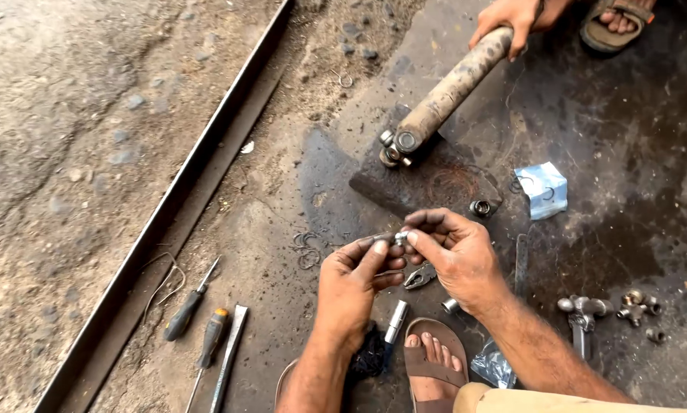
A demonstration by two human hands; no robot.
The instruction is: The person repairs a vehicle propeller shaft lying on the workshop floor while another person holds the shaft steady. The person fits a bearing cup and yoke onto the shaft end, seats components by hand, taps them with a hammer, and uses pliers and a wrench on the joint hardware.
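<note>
Seen from above, a person crouches over oil-stained concrete ground. Both hands meet in the middle of the view, pinching one small metal part (399,238), shiny and roughly cylindrical, between them.

The left hand (353,284) comes up from below, its thumb and forefinger closed on the part's left side. The right hand (457,256) reaches in from the right, its fingertips (414,237) closed on the part's right side. Each grip is pressed together on the part, so neither hand is nearer than the other: the part sits exactly where the two sets of fingertips touch. It is too small to tell which way its axis runs.

Straight beyond the hands, well apart from them, lies a long rusty shaft (452,88). Its long axis slants from the upper right down toward the hands, and its yoke end (396,145), with round metal caps, points at them. Another person's hand (509,19) holds the far end, beside a sandalled foot (617,21).

Between shaft and hands a small bearing cup (480,206) rests on a dark flat plate (405,187). Pliers (420,277) lie just under the hands. Two screwdrivers (194,317) lie to the left near a long steel channel (183,199). A cross-shaped joint piece (636,306) and a hammer (582,313) lie to the right, and a pale blue packet (542,189) sits further up.
</note>
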